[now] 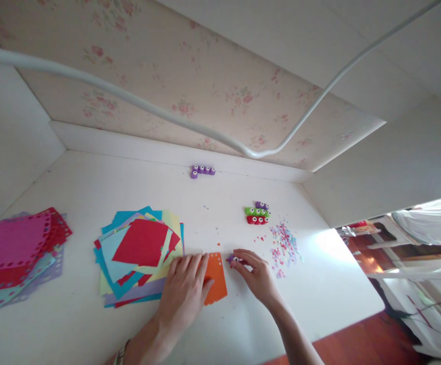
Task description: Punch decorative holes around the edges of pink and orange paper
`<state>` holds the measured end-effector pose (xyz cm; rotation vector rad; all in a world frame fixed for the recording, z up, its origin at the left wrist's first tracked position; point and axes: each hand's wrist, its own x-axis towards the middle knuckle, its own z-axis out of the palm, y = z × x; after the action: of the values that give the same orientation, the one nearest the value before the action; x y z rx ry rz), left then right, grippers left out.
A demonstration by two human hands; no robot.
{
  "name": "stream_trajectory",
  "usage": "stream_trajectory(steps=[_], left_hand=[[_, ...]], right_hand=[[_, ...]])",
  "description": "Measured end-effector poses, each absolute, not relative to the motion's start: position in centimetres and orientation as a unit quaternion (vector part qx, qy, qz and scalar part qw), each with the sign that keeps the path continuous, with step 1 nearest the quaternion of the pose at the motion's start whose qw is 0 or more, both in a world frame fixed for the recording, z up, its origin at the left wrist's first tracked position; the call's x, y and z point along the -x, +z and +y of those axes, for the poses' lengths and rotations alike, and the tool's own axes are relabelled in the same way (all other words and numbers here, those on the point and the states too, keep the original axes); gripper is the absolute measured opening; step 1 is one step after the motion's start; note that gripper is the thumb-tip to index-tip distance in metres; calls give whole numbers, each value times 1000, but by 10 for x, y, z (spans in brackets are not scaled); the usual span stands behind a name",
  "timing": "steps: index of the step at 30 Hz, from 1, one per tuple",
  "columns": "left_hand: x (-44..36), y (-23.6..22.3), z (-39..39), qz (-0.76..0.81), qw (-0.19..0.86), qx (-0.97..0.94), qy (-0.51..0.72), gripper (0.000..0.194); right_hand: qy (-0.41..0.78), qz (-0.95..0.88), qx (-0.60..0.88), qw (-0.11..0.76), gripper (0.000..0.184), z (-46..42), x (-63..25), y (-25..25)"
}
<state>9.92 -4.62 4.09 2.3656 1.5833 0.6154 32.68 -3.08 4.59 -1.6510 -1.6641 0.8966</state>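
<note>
My left hand (182, 289) lies flat over an orange sheet of paper (218, 283), its fingers stretched out and covering the sheet's left part. Small punched holes show along the top edge of that sheet, and its lower edge looks scalloped. Just right of the paper, my right hand (257, 278) pinches a small purple paper punch (230, 258) between thumb and fingers. The punch is apart from the sheet and partly hidden by the fingertips. Close to my left fingers rests a pile of coloured paper (140, 243), a red sheet on top.
Punched paper (13, 241) in pink, red and blue lies far left. Purple punches (204, 170) stand near the back wall; red, green and purple punches (257, 213) are grouped at right. Confetti (283, 246) is scattered beside them. A white cable (167, 119) hangs across the view.
</note>
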Motion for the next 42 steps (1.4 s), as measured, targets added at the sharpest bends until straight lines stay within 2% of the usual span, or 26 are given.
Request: stream_trajectory(steps=[4,9,12,17,20,42], left_hand=[[-97,38,-44,537,172,-798,212,52],[-87,38,-38,502,300,-769,260,19],[-82,48,-32,505,397,-710,289,21],[-75,65,-26,480,596,-594,249,30],[-74,67,-27,454,659,-544,252,28],[-75,64,-27,467,655,-541,245,27]], right_hand=[[386,-563,620,387,25,-41,-319,42],[422,-481,616,459,27,-46,-306,41],[431,-478,607,467,25,-46,-302,45],[434,-488,582,485,21,-43,-298,55],[442,-494,573,482,20,-41,-296,57],[428,-540,572,446,17,-41,-290,60]])
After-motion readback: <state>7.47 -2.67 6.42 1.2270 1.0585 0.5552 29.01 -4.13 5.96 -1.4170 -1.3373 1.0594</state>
